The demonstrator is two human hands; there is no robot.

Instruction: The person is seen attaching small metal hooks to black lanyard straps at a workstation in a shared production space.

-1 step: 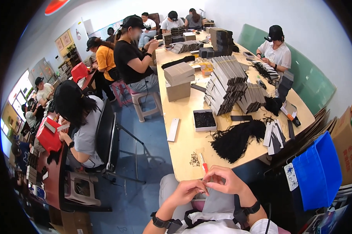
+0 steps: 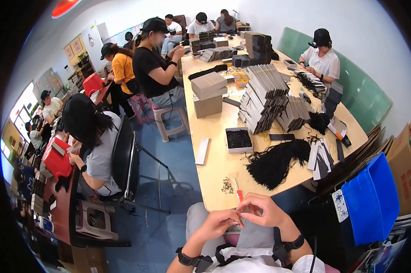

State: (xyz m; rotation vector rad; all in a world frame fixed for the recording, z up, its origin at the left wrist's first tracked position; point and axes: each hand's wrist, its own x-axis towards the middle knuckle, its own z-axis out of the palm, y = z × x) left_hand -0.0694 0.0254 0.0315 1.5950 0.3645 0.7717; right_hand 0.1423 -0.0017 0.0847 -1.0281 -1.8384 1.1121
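Observation:
Just off the near end of the table, above my lap, my left hand [image 2: 220, 224] and my right hand [image 2: 264, 210] meet fingertip to fingertip. Both are closed in a pinch. Whatever lies between the fingers is too small to make out. Just beyond my right hand, a red-and-white pen-like tool [image 2: 238, 194] lies on the table. Beside it is a small pile of thin dark loops [image 2: 227, 185]. A large bundle of black cords [image 2: 278, 164] spreads out farther to the right, with an open box of small black pieces [image 2: 238, 139] behind it.
Tall stacks of grey card pieces [image 2: 265, 98] fill the table's middle. White and black strips [image 2: 320, 159] lie near its right edge, a white strip [image 2: 202, 151] near its left. A blue bin [image 2: 370, 200] stands right of me. Several people sit around; a black chair [image 2: 128, 159] is left.

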